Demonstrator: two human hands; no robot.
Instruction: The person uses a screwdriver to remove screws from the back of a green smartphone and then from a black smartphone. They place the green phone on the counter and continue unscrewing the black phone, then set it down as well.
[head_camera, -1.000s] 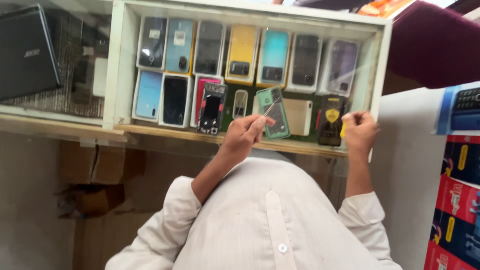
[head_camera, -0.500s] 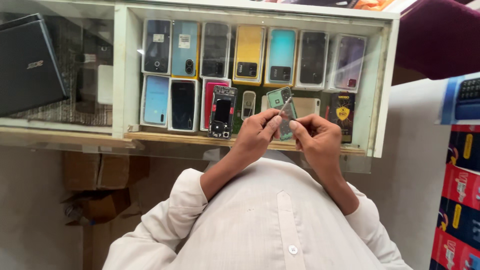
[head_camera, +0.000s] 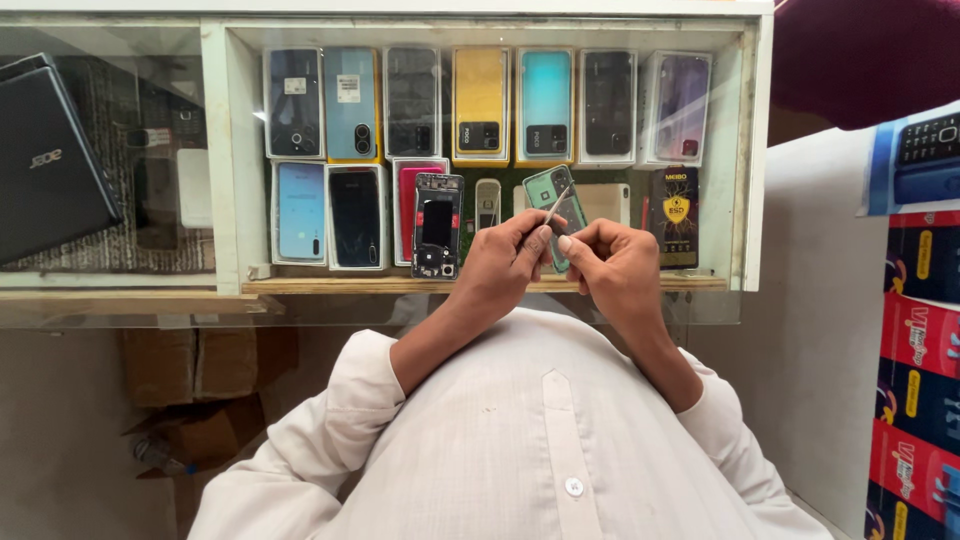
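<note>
Green phone part (head_camera: 548, 190) sits pinched between both hands: left hand (head_camera: 510, 262) in a closed grip on thin metal tweezers (head_camera: 556, 205), right hand (head_camera: 615, 262) gripping the part's lower edge, above the glass table (head_camera: 150, 305).

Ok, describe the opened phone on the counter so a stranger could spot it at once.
Start at the glass counter with its rows of boxed phones. In the lower row, just beside the left hand, lies the opened phone: the only unboxed one there, its dark insides bare.

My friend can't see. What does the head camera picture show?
Two hands, left hand and right hand, hold a green phone part and a thin metal tool together above a glass display case of phone boxes.
</note>
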